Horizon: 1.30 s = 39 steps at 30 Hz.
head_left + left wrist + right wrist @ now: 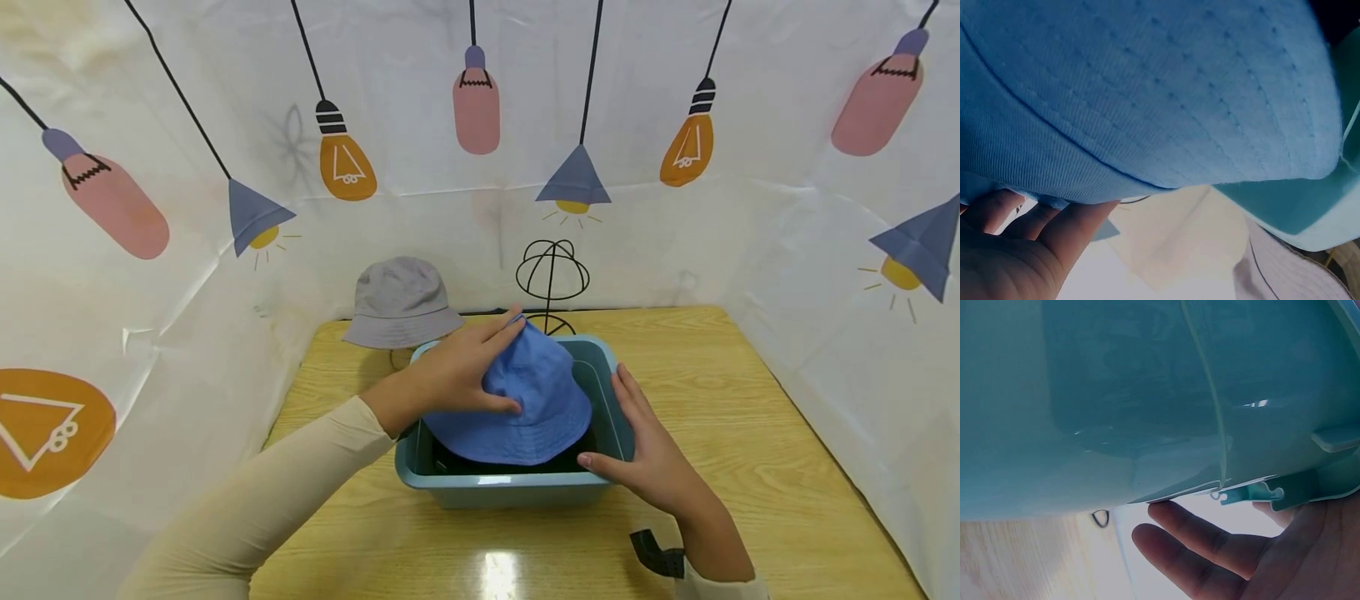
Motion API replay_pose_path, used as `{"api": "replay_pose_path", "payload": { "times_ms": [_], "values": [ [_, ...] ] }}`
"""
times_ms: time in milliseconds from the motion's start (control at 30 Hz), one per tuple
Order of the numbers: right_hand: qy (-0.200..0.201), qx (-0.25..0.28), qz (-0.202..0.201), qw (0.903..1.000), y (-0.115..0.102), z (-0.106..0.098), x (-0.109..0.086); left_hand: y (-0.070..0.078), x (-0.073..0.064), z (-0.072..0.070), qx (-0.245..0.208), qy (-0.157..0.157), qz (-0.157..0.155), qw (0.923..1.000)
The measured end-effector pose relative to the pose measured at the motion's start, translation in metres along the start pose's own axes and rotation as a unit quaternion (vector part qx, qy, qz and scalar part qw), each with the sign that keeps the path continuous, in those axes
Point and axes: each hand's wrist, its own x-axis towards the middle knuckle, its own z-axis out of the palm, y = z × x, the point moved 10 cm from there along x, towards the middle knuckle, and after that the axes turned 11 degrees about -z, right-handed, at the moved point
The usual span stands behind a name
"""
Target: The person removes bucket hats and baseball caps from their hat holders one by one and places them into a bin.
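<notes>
A blue bucket hat (536, 392) sits crown up within the rim of a teal plastic bin (517, 496). My left hand (468, 362) grips the hat's crown from the left, thumb in front and fingers at the top; the left wrist view shows the hat's stitched brim (1210, 94) close up, with the fingers (1079, 231) at the crown. On the bin's right side, my right hand (652, 458) holds the rim, its thumb over the front right corner. In the right wrist view, two fingers (1191, 531) lie along the bin's outer wall (1135, 394). Something dark lies under the hat.
A grey bucket hat (401, 300) perches on a stand at the back left of the wooden table (720, 392). Behind the bin stands a black wire hat stand (551, 275). White sheets printed with lamps (637, 250) enclose the table's back and sides.
</notes>
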Motion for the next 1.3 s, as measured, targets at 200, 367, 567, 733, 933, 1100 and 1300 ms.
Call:
{"api": "replay_pose_path", "payload": {
  "times_ms": [200, 367, 567, 733, 933, 1100, 1300],
  "values": [
    [0.002, 0.0, 0.002, 1.0, 0.0, 0.001, 0.001, 0.004, -0.003, 0.006, -0.002, -0.011, 0.003, 0.9999],
    [0.002, -0.001, 0.0, 1.0, 0.0, 0.001, 0.001, 0.005, -0.006, 0.013, 0.013, -0.035, -0.006, 0.9993],
    [0.004, -0.001, 0.001, 1.0, 0.0, 0.0, 0.0, 0.008, -0.01, 0.015, 0.03, -0.056, 0.011, 0.9979],
    [0.002, 0.002, 0.001, 1.0, 0.0, 0.0, 0.0, 0.012, -0.007, 0.011, 0.041, -0.071, 0.024, 0.9963],
    [0.005, 0.001, 0.004, 1.0, 0.0, -0.001, -0.001, 0.017, 0.005, 0.018, 0.044, -0.109, 0.018, 0.9929],
    [0.004, -0.001, 0.006, 1.0, 0.003, -0.001, -0.002, 0.021, 0.012, 0.038, 0.065, -0.145, 0.015, 0.9871],
    [0.003, -0.001, 0.005, 1.0, 0.004, 0.001, -0.002, 0.021, 0.018, 0.06, 0.095, -0.168, 0.017, 0.981]
  ]
}}
